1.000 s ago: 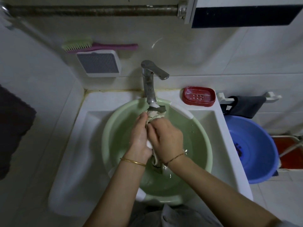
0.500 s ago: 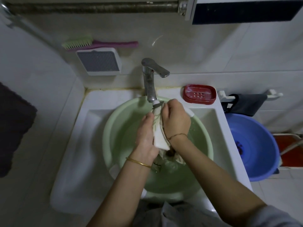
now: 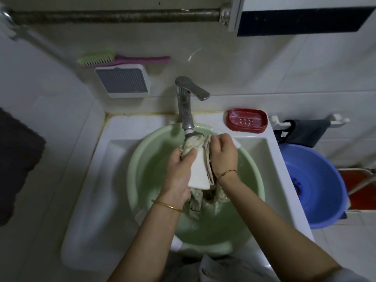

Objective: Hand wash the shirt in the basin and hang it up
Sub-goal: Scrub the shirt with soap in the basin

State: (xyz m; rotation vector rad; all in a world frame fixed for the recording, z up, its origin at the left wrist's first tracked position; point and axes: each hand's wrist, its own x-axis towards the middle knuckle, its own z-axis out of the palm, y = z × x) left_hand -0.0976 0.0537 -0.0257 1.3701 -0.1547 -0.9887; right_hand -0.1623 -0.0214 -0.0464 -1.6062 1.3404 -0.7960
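Note:
A pale, wet shirt (image 3: 200, 169) is bunched lengthwise between both hands above the green basin (image 3: 142, 159), its top end just under the tap's spout and its lower end trailing into the water. My left hand (image 3: 179, 171) grips the shirt's left side, thumb over the cloth. On the right side, my right hand (image 3: 222, 153) holds the cloth with curled fingers. The basin sits in the white sink (image 3: 114, 151) and holds some water.
The steel tap (image 3: 186, 102) stands behind the basin. A red soap dish (image 3: 246, 119) rests on the sink's back right corner. A blue basin (image 3: 317, 186) is on the right, a brush (image 3: 122, 59) and wall holder (image 3: 123, 81) behind, a metal rail (image 3: 114, 16) overhead.
Both hands have risen from over the basin's middle toward the tap, stretching the shirt out lengthwise. The right hand moved up past the left to the shirt's top end.

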